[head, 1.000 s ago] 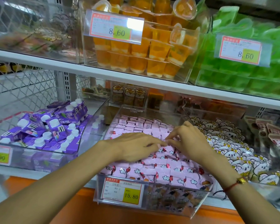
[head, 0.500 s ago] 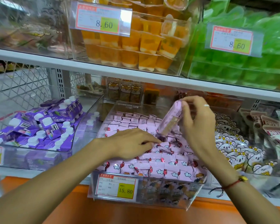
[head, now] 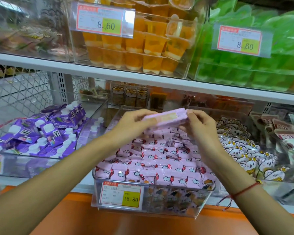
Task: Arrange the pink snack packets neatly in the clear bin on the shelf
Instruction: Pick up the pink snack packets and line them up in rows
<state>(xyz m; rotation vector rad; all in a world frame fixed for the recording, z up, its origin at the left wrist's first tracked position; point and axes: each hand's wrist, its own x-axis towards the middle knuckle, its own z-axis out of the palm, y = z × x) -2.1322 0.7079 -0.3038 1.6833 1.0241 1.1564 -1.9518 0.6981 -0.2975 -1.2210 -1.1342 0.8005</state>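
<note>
A clear bin (head: 202, 207) on the lower shelf is filled with several pink snack packets (head: 159, 160) lying in rough rows. Above the bin, I hold a stack of pink packets (head: 166, 119) level between both hands. My left hand (head: 132, 123) grips the stack's left end and my right hand (head: 199, 126) grips its right end. A price tag reading 15.80 (head: 120, 195) hangs on the bin's front wall.
A bin of purple cartons (head: 41, 133) stands to the left, a bin of white bear packets (head: 241, 150) to the right. The white upper shelf edge (head: 143, 77) runs close above, carrying orange jelly cups (head: 143, 43) and green jelly cups (head: 261, 56).
Both hands rose from the packets in the bin. The right hand lifted a stack of pink packets, and the left hand has now joined to hold its other end, turning it level.
</note>
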